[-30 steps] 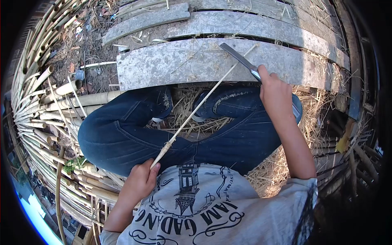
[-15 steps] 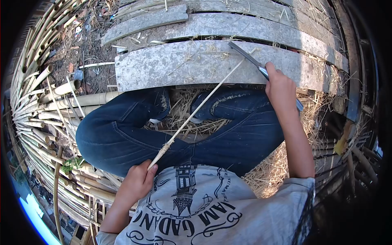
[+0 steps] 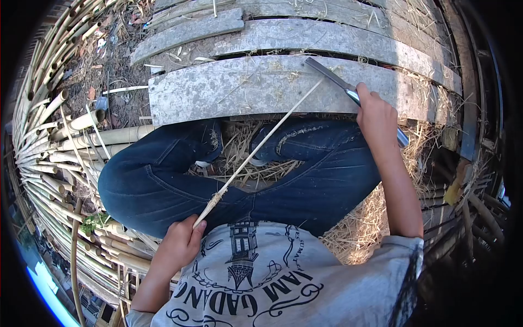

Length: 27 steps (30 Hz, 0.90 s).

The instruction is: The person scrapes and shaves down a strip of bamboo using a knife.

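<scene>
My left hand [image 3: 182, 243] is closed around the near end of a thin, pale bamboo strip [image 3: 272, 135], close to my shirt. The strip slants up across my lap, with a frayed, thicker patch not far from my fingers. Its far end reaches the grey board [image 3: 190, 92] and meets the edge of a knife [image 3: 328, 73]; whether it continues under the blade I cannot tell. My right hand [image 3: 377, 117] grips the knife's shiny metal handle, which shows again below the wrist. The blade points up and left over the board.
Wooden slats [image 3: 305, 35] with shavings and curls lie beyond the board. Many bamboo poles [image 3: 60, 158] are piled on the left. Straw-like shavings [image 3: 354, 229] cover the ground at the right and between my crossed legs [image 3: 158, 191].
The strip's tip, which stuck out past the blade before, no longer shows beyond it. The knife has turned slightly, showing more of its blade face. The whole view has shifted a little.
</scene>
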Each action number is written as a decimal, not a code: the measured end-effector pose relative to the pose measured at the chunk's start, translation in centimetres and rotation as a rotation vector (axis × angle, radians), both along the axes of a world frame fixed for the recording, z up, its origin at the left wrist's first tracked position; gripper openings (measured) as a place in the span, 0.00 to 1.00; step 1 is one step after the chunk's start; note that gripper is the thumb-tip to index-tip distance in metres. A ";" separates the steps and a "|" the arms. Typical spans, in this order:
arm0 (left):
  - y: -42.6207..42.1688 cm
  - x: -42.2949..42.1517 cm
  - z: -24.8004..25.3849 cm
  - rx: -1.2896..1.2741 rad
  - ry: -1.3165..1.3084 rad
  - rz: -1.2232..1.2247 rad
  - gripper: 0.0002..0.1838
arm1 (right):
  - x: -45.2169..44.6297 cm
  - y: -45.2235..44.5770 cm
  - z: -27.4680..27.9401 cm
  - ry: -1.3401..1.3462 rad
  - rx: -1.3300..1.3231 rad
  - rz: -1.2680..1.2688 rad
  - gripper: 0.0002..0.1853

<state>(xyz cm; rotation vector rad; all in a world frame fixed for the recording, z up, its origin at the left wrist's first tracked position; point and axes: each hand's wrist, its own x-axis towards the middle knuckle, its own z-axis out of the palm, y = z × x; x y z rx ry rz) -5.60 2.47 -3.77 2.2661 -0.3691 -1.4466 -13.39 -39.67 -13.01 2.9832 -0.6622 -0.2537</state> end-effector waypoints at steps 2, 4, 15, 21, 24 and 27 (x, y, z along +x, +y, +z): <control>0.1 -0.1 0.0 0.025 -0.014 -0.010 0.15 | -0.3 2.0 0.3 0.011 0.042 -0.003 0.15; 0.3 -0.2 -0.1 0.015 -0.020 0.010 0.15 | -0.8 3.0 0.5 0.002 0.082 0.111 0.14; 0.2 0.1 -0.4 0.003 -0.012 -0.020 0.16 | -0.4 -2.8 0.6 -0.036 -0.076 -0.008 0.12; 0.0 0.0 -0.1 -0.013 0.002 -0.006 0.16 | -1.6 -3.5 0.1 -0.010 -0.081 -0.044 0.12; 0.6 -0.1 0.2 0.010 -0.011 0.010 0.16 | -3.2 -4.1 2.2 -0.112 -0.041 -0.155 0.14; 0.6 0.0 -0.2 -0.005 0.039 -0.013 0.17 | -4.1 -1.2 2.9 -0.139 0.098 -0.194 0.15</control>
